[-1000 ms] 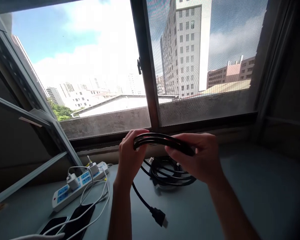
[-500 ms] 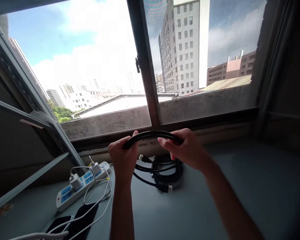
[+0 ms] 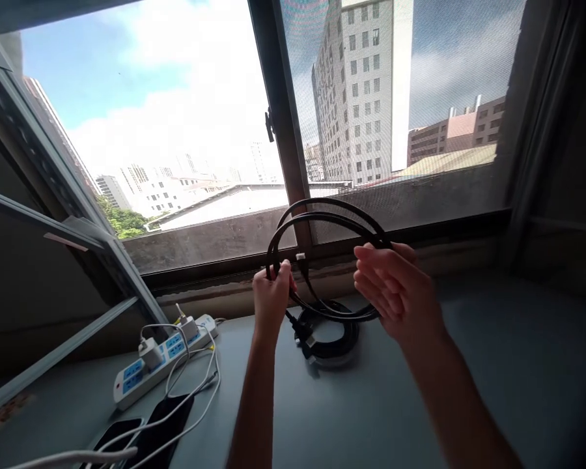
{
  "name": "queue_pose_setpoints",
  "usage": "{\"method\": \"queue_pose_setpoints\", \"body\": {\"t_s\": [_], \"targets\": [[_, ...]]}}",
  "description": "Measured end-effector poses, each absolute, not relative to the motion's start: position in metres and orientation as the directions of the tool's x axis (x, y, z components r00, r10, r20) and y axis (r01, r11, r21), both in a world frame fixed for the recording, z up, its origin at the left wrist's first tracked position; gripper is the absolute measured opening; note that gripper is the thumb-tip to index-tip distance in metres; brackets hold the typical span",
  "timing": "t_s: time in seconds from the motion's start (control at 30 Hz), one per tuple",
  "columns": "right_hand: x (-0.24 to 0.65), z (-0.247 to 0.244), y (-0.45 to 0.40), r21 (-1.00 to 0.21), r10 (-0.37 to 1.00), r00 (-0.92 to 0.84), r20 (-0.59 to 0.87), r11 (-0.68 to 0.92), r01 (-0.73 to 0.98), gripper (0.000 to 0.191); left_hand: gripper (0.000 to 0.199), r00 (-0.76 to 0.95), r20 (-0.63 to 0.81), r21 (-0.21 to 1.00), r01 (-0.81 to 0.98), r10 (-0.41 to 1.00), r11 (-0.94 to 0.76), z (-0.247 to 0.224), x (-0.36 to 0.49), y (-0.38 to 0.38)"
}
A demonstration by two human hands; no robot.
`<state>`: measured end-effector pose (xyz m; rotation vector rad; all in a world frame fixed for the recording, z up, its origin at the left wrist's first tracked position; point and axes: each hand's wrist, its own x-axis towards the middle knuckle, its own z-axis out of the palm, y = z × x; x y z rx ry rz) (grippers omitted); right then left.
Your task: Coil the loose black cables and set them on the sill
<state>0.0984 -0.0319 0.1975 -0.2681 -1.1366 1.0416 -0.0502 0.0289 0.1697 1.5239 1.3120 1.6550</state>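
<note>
A black cable (image 3: 325, 218) hangs in loose loops above the table, in front of the window sill. My left hand (image 3: 272, 290) is closed round the left side of the loops. At their right side is my right hand (image 3: 395, 280), its fingers apart and the palm turned left, with the loops passing behind it. One white-tipped plug (image 3: 301, 257) sticks up inside the loops. Below, a second coil of black cable (image 3: 344, 345) lies on the grey table (image 3: 371, 410), with a black connector (image 3: 303, 330) at its left edge.
A white power strip (image 3: 159, 365) with chargers and white cables is on the left, with two dark phones (image 3: 159, 423) nearer the front. Behind the table stands a window frame (image 3: 293, 130); a metal rack (image 3: 53, 150) rises at the left.
The held cable has gone from a short arched bundle to wide open loops. Both hands have moved to the right, and my right hand has opened. Fewer cable parts lie on the table.
</note>
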Motion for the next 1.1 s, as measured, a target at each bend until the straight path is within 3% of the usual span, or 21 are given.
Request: {"method": "queue_pose_setpoints", "body": {"t_s": [0.17, 0.27, 0.33, 0.4, 0.63, 0.8, 0.87, 1.0, 1.1], "targets": [[0.095, 0.194, -0.037, -0.578, 0.637, 0.111, 0.763, 0.748, -0.327, 0.045, 0.037, 0.076, 0.115, 0.976, 0.176, 0.991, -0.127, 0.158, -0.028, 0.030], [0.093, 0.192, -0.035, -0.552, 0.591, 0.062, 0.804, 0.782, -0.288, 0.042, 0.043, 0.367, -0.078, 0.987, 0.156, 0.927, 0.021, 0.150, -0.025, 0.030], [0.094, 0.190, -0.032, -0.550, 0.587, 0.059, 0.807, 0.785, -0.286, 0.043, 0.043, 0.511, -0.109, 0.993, 0.089, 0.852, 0.074, 0.146, -0.028, 0.032], [0.095, 0.189, -0.029, -0.553, 0.604, 0.086, 0.793, 0.771, -0.316, 0.044, 0.039, 0.572, -0.029, 0.997, -0.045, 0.820, 0.067, 0.143, -0.030, 0.036], [0.093, 0.192, -0.009, -0.463, 0.709, 0.247, 0.661, 0.644, -0.608, 0.044, 0.029, 0.360, 0.338, 0.834, -0.542, 0.870, -0.100, 0.152, -0.022, 0.038], [0.098, 0.195, 0.011, -0.593, 0.868, 0.119, 0.483, 0.424, -0.684, 0.038, 0.035, 0.121, 0.411, 0.762, -0.589, 0.903, -0.268, 0.163, -0.029, 0.032], [0.098, 0.192, 0.016, -0.643, 0.858, 0.109, 0.502, 0.454, -0.617, 0.034, 0.036, 0.046, 0.431, 0.757, -0.562, 0.901, -0.333, 0.165, -0.034, 0.030], [0.093, 0.184, 0.016, -0.612, 0.672, 0.308, 0.674, 0.741, -0.277, 0.009, 0.036, -0.054, 0.531, 0.743, -0.451, 0.846, -0.495, 0.172, -0.039, 0.024], [0.089, 0.181, 0.010, -0.511, 0.487, 0.379, 0.787, 0.858, -0.043, 0.026, 0.038, -0.072, 0.556, 0.743, -0.404, 0.828, -0.533, 0.178, -0.042, 0.018]]}}
